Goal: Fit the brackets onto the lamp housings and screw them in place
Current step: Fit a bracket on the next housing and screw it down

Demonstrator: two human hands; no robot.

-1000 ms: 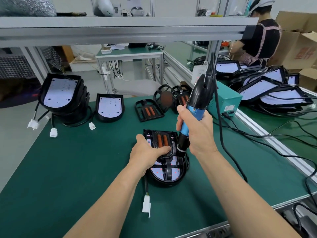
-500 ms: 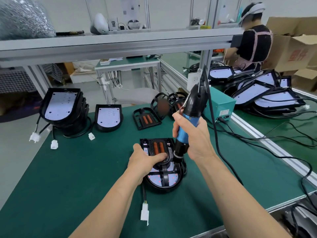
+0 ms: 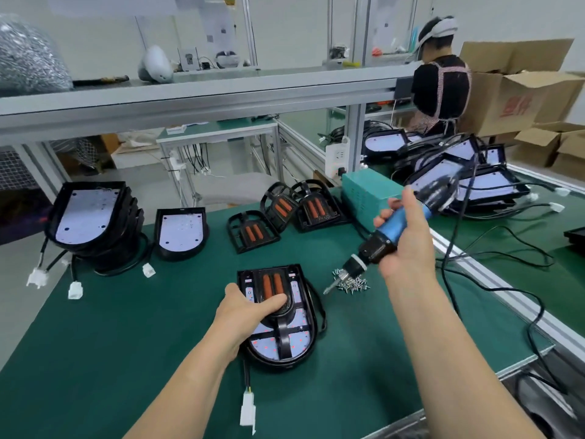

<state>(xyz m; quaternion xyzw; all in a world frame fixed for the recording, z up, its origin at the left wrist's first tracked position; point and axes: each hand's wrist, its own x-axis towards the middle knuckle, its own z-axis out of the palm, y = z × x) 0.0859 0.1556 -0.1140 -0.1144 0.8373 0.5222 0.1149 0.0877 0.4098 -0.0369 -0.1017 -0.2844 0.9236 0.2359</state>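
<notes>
A workshop bench covered with a green mat [image 3: 126, 343] runs under an aluminium-framed shelf [image 3: 196, 90], with a second green bench to the right, where another person [image 3: 440, 87] stands with their back turned beside open cardboard boxes [image 3: 519, 106]. One box carries red printed characters, too blurred to read; sheets pinned to the far wall show small dark printed squares, equally unreadable. Near the front middle of the mat lies a black lamp housing [image 3: 285, 350], its pale LED board facing up, with a black bracket [image 3: 272, 286] holding two orange bars set on top of it. The left hand [image 3: 247, 315] lies across the bracket's lower end, fingers laid flat and pressing down, thumb at the housing's left edge. The housing's cable runs toward the camera and ends in a white connector [image 3: 247, 410]. The right hand [image 3: 408, 242], raised to the right of the housing, is wrapped around a blue and black electric screwdriver [image 3: 389, 229], tilted so that its bit points down and left at a small pile of screws [image 3: 353, 282] on the mat just beside the housing. Behind lie three spare brackets [image 3: 253, 231], a single housing [image 3: 181, 231], a stack of housings [image 3: 91, 217] at the left, and a teal power box [image 3: 367, 191].
</notes>
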